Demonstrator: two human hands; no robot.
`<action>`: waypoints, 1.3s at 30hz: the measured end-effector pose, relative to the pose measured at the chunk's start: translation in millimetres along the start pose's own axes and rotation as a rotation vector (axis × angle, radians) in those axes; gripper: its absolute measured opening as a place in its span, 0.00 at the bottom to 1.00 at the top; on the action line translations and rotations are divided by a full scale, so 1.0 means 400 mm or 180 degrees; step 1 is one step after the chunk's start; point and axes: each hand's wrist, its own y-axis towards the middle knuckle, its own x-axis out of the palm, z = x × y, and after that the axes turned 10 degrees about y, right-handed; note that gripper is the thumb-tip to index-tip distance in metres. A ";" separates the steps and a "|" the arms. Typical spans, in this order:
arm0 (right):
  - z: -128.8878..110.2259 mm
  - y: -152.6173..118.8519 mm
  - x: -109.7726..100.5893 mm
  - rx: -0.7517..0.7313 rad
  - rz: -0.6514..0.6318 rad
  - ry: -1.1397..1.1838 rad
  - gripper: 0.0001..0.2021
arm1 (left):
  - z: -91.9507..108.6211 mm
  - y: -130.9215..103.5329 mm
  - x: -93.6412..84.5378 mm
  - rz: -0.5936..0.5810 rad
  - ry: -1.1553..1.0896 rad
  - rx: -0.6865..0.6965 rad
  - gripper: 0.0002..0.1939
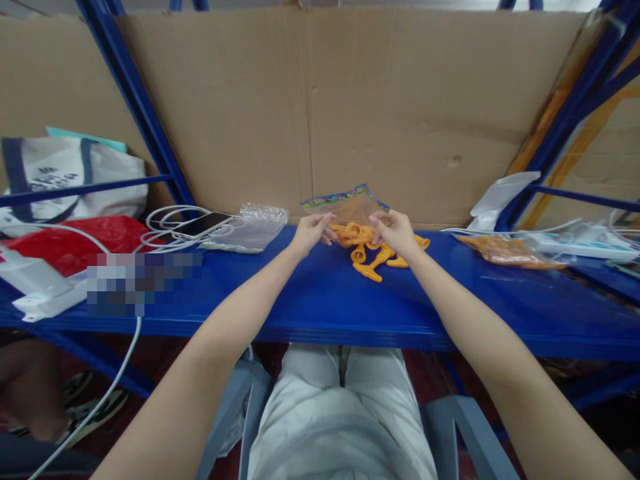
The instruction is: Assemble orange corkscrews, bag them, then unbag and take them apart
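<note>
A clear plastic bag (pixel 350 211) with a colourful blue-and-green printed edge stands in front of me, its printed edge toward the back. My left hand (pixel 316 231) pinches its left side, while my right hand (pixel 394 230) grips the right side. Several orange plastic pieces (pixel 354 233) with ring-shaped ends are bunched between my hands; whether these are inside the bag or behind its film I cannot tell. Nearer to me, a loose orange piece with a curved end (pixel 369 271) lies on the blue tabletop (pixel 320 300), and others lie partly under my right hand.
On the left are a flat clear bag (pixel 250 230), a phone (pixel 203 225), white cables, a red plastic bag (pixel 115 237) and a power strip (pixel 45 303). A bag of orange pieces (pixel 515 250) lies right, near another power strip (pixel 595 243). Cardboard (pixel 350 100) walls the back.
</note>
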 end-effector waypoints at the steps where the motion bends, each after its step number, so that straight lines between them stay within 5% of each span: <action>1: -0.007 -0.002 0.002 -0.0065 0.0037 0.0012 0.23 | 0.007 -0.001 -0.001 0.0064 -0.0010 0.0067 0.27; 7: -0.055 -0.018 0.024 -0.0649 0.0378 0.0146 0.25 | 0.051 -0.013 -0.016 0.0238 -0.0175 0.0467 0.29; 15: -0.077 -0.030 0.017 -0.1460 0.0738 -0.0257 0.19 | 0.061 -0.024 -0.033 -0.0023 -0.0628 0.0642 0.26; 23: -0.097 -0.048 0.007 -0.2087 0.0405 -0.0808 0.11 | 0.060 -0.011 -0.041 0.0128 -0.0695 0.0389 0.25; 28: -0.096 -0.050 0.008 -0.2081 0.0267 -0.0799 0.08 | 0.050 -0.001 -0.036 0.0432 -0.0689 0.0486 0.13; 39: -0.049 0.000 -0.010 -0.1574 0.0629 -0.0296 0.15 | 0.060 0.000 -0.017 0.0621 -0.0962 0.0076 0.30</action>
